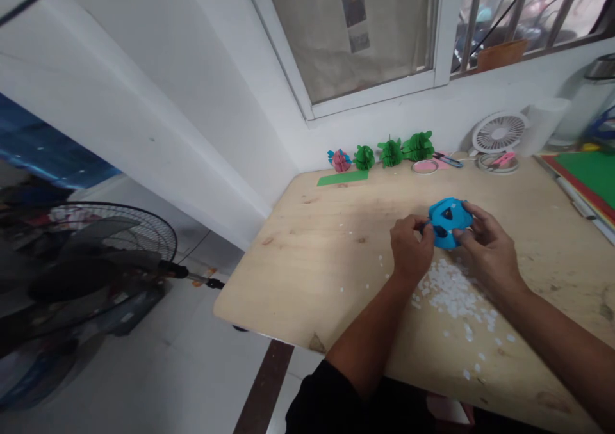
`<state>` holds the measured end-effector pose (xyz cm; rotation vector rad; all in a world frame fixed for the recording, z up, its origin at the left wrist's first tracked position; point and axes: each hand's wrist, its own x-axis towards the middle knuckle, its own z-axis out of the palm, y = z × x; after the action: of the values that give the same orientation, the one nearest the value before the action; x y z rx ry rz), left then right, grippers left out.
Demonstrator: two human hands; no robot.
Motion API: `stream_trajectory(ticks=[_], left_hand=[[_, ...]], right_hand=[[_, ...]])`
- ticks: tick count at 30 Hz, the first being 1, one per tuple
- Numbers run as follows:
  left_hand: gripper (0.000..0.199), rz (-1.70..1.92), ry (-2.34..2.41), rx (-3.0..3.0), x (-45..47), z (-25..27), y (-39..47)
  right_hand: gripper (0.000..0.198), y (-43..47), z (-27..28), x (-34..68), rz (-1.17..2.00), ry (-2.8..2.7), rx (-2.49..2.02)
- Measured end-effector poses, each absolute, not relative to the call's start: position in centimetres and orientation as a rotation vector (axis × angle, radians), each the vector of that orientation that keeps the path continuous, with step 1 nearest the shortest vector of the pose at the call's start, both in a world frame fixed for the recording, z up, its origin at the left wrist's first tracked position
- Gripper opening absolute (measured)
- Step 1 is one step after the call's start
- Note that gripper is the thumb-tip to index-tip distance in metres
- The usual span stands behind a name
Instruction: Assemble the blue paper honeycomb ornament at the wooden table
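Observation:
A blue paper cutout [450,215] with dark triangular eye shapes is held above the wooden table [288,261]. My left hand [412,245] pinches its left edge between thumb and fingers. On the other side, my right hand [490,245] grips the cutout's right edge, thumb in front and fingers behind. Small white paper bits [451,290] lie scattered on the table just below both hands. Whether the cutout has one layer or several, I cannot tell.
Along the wall stand several green paper figures [391,152] and a pink and blue one [340,160]. A small white fan [500,133], a cutter [448,159] and coloured sheets [589,178] are at the back and right. A floor fan [110,255] stands left of the table.

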<state>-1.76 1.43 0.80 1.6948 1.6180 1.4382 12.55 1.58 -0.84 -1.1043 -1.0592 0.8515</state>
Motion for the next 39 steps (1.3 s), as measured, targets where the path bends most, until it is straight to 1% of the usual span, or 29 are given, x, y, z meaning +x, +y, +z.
stream_trajectory(ticks=[6,12,19,23,27,33,39], left_hand=[[0.008,1.408,1.645,1.604,-1.8,0.7,1.7],[0.017,1.423,1.724,1.588,-1.8,0.1,2.1],[0.021,1.488,1.726,2.150,-2.1,-0.2,1.9],[0.025,1.451,1.724,2.276,-2.1,-0.1,1.8],[0.022,1.427,1.721,2.250,-2.1,0.0,1.8],[0.019,1.584,1.686,2.242,-2.1,0.4,1.3],[0.015,1.508,1.718,2.348,-1.8,0.9,0.9]], right_hand=[[0.057,1.6,-1.1,12.7,0.904,-1.042,-1.084],[0.057,1.4,-1.0,12.3,0.940,-1.030,-1.059],[0.054,1.2,-0.8,11.9,0.964,-1.059,-1.002],[0.054,1.3,-0.9,12.0,0.982,-1.082,-0.994],[0.055,1.3,-0.9,12.0,0.996,-1.069,-0.990],[0.057,1.2,-0.9,12.0,1.008,-1.062,-1.001],[0.055,1.1,-0.9,12.0,0.992,-1.108,-1.010]])
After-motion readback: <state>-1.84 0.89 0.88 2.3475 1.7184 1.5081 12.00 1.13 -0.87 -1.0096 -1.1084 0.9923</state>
